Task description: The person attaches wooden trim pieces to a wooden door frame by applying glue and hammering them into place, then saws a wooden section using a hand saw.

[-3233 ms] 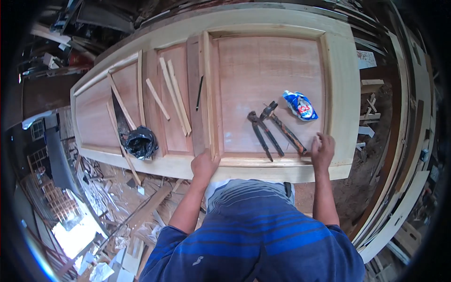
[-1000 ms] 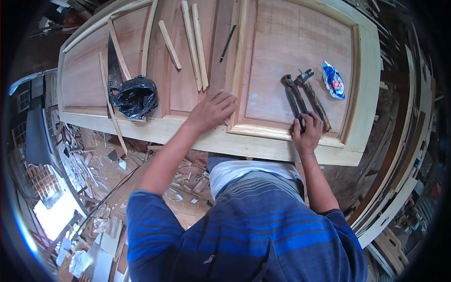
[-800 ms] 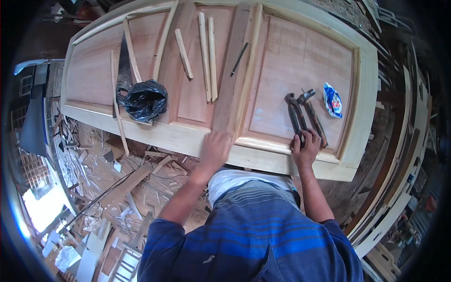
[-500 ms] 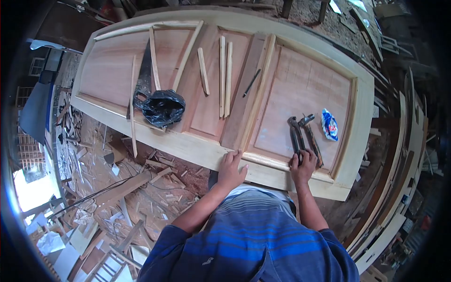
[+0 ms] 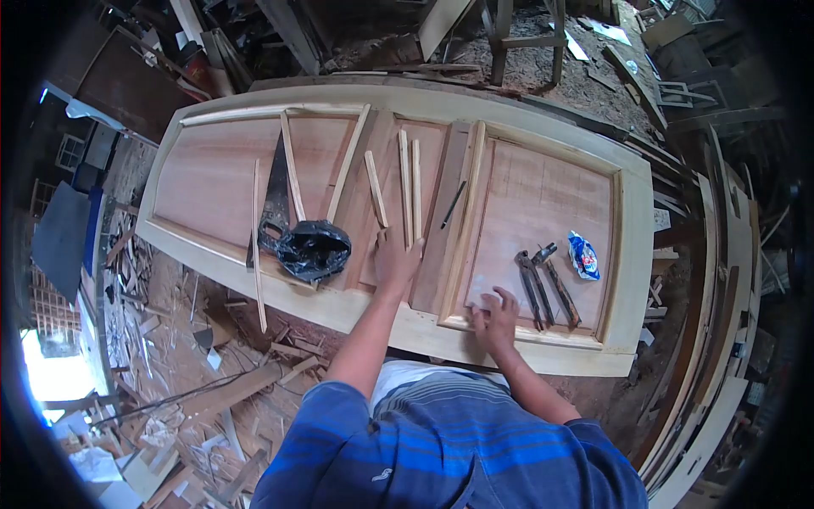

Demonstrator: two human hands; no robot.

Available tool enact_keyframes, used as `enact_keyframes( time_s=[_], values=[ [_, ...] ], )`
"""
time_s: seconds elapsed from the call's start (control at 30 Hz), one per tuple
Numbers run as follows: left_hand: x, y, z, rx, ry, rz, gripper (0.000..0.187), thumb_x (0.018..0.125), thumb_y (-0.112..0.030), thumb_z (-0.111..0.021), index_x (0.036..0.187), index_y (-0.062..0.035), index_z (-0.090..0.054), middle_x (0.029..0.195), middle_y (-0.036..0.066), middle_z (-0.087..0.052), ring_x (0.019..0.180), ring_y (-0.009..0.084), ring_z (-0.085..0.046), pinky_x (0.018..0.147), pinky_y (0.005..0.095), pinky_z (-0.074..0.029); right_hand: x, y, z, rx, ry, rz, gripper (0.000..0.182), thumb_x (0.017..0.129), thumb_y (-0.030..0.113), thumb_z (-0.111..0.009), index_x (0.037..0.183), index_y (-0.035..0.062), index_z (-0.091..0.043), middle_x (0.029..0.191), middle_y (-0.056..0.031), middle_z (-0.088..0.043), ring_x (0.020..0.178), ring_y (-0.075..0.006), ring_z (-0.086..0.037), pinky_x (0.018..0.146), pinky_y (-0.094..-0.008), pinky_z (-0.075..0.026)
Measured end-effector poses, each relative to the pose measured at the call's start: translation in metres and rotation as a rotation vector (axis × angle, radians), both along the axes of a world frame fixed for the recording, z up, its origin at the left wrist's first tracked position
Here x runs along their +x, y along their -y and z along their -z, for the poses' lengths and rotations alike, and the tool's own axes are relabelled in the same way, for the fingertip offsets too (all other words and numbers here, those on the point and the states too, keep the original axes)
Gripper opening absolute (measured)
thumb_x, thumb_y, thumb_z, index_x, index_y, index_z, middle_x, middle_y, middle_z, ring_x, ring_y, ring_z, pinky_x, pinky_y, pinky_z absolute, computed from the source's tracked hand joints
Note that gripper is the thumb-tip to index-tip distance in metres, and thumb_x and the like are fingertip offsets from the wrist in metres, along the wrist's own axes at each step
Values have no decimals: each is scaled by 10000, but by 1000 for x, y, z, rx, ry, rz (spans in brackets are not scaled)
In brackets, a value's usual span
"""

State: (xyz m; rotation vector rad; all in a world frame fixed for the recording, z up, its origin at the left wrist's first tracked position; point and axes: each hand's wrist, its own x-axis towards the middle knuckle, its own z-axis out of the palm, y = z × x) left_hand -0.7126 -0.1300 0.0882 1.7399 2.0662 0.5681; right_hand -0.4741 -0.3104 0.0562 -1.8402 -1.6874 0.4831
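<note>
A wooden panel door [image 5: 407, 327] lies flat in front of me. My left hand [image 5: 396, 265] reaches over its middle panel, fingers apart, at the lower end of a short wooden strip [image 5: 376, 188]. Two longer strips [image 5: 406, 187] lie just right of it. Over the lower moulding of the right panel is my right hand [image 5: 497, 324], fingers spread and loosely bent, holding nothing. To its right lie pincers [image 5: 532, 290], a hammer [image 5: 557, 286] and a crumpled blue-and-white packet [image 5: 583, 256]. A dark pencil-like stick [image 5: 454, 204] rests on the crosspiece between my hands.
On the door's left part, a black plastic bag [image 5: 312, 250] partly covers a handsaw [image 5: 276, 187]. A thin strip [image 5: 258, 246] overhangs the near edge. Wood scraps [image 5: 297, 348] litter the floor at left; long boards [image 5: 695, 339] stand at right.
My left hand has moved from the door's near edge forward onto the middle panel by the strips. My right hand has left the pincers and hammer and shifted left. The view has tilted up.
</note>
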Motion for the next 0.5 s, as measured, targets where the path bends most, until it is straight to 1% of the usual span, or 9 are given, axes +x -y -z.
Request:
enact_keyframes(
  time_s=[0.1,0.17,0.23,0.27,0.3,0.37,0.4,0.47,0.5],
  values=[
    [7,-38,3,-134,-5,-68,756,892,-340,-884,1431,49,-522,1383,287,-604,1318,489,-610,1072,557,-554,-37,-10,0,-29,-7,24,379,917,213,-802,1254,82,-687,1428,-230,-576,1378,-452,-504,1154,-586,-397],
    [0,-52,23,-104,99,-32,710,886,-305,-864,1386,66,-521,1383,308,-611,1293,512,-624,1064,563,-560,-55,-13,-8,-85,29,46,393,920,213,-800,1270,77,-682,1423,-233,-580,1370,-452,-510,1159,-581,-397],
    [-15,-63,37,-136,138,40,668,891,-286,-841,1363,69,-530,1378,324,-614,1280,523,-633,1052,564,-567,-61,-12,-5,-45,65,95,402,920,200,-798,1279,65,-677,1403,-230,-594,1348,-445,-531,1150,-576,-410],
    [-23,-67,43,-200,160,62,617,900,-269,-804,1354,54,-538,1338,337,-631,1254,527,-648,1026,564,-577,-63,-18,-2,-15,82,126,407,920,194,-798,1283,59,-675,1394,-228,-602,1337,-441,-541,1145,-574,-417],
    [-32,-67,38,-225,169,83,632,896,-295,-813,1354,51,-547,1343,345,-630,1246,520,-656,1016,563,-578,-69,-25,-3,12,64,137,410,922,191,-800,1286,53,-672,1382,-226,-610,1327,-438,-550,1138,-570,-425],
    [-46,-61,9,-284,189,126,664,890,-347,-831,1354,45,-566,1352,360,-628,1228,506,-674,997,561,-580,-78,-48,-12,60,33,160,417,925,184,-803,1292,41,-666,1359,-222,-626,1306,-431,-568,1124,-561,-442],
    [-57,-54,-7,-225,189,166,630,897,-380,-813,1351,-1,-596,1382,289,-643,1311,462,-637,1094,576,-522,-89,-67,-12,105,18,134,434,928,192,-816,1302,32,-663,1339,-228,-635,1277,-431,-590,1098,-540,-472],
    [-86,-54,-20,-182,19,329,605,883,-370,-824,1339,-29,-619,1402,236,-642,1388,429,-573,1180,596,-436,-119,-117,-24,62,-71,35,464,933,220,-825,1321,26,-659,1328,-240,-632,1258,-440,-600,1091,-525,-490],
    [-103,-50,-21,-165,-67,403,594,876,-364,-830,1334,-43,-631,1412,210,-642,1426,412,-541,1223,606,-393,-138,-144,-30,49,-38,32,502,938,222,-828,1358,34,-627,1342,-247,-618,1239,-443,-611,1068,-519,-506]
  ],
)
